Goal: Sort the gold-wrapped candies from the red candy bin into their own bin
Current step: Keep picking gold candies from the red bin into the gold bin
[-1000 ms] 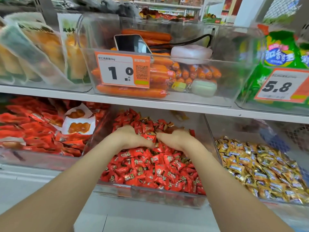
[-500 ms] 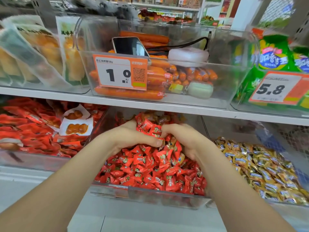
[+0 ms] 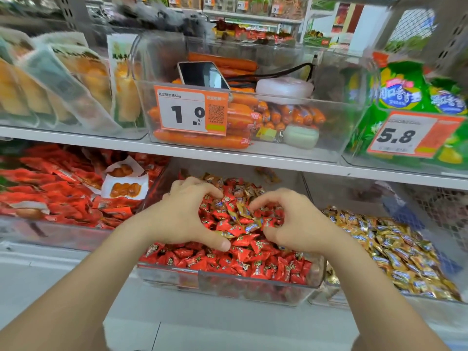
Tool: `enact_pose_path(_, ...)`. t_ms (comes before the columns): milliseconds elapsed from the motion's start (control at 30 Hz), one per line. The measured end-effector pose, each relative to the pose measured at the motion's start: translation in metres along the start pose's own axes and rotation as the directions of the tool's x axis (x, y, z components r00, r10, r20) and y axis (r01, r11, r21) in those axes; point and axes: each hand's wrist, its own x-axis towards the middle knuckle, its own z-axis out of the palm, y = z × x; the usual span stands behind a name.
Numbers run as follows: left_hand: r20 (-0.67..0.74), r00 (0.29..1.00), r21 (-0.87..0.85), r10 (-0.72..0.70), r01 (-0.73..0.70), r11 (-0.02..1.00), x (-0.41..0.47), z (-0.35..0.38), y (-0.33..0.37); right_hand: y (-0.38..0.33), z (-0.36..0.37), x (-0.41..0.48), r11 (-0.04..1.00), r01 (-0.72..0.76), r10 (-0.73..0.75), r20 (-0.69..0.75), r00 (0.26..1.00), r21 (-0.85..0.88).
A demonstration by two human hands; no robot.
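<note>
Head view: left hand (image 3: 182, 219) and right hand (image 3: 296, 224) cup red candies (image 3: 253, 264); gold-candy bin (image 3: 359, 196) alongside.

I see a white upper shelf (image 3: 278, 161), clear pale pack bin (image 3: 76, 128), sausage bin (image 3: 324, 138), green bag bin (image 3: 354, 159) standing on it, lower shelf (image 3: 63, 271) beneath, red packet bin (image 3: 63, 235), red candy bin (image 3: 253, 290), gold candy bin (image 3: 329, 298) side by side there.
</note>
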Motion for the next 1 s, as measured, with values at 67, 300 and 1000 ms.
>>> enact_pose_path(67, -0.074, 0.992, -0.014, 0.103, -0.105, 0.994, 0.001, 0.003, 0.001, -0.001, 0.006, 0.001, 0.997, 0.078, -0.079, -0.026, 0.997, -0.016)
enact_pose_path(300, -0.032, 0.964, 0.043, 0.262, -0.261, 0.964, 0.006, 0.016, -0.005, -0.004, 0.021, 0.011, 0.99, 0.118, -0.117, 0.016, 0.993, -0.08)
enact_pose_path(1000, 0.099, 0.976, 0.217, 0.194, -0.212, 0.953, 0.044, 0.027, -0.003, 0.007, 0.018, 0.02, 1.0, -0.002, 0.002, -0.109, 0.994, -0.003)
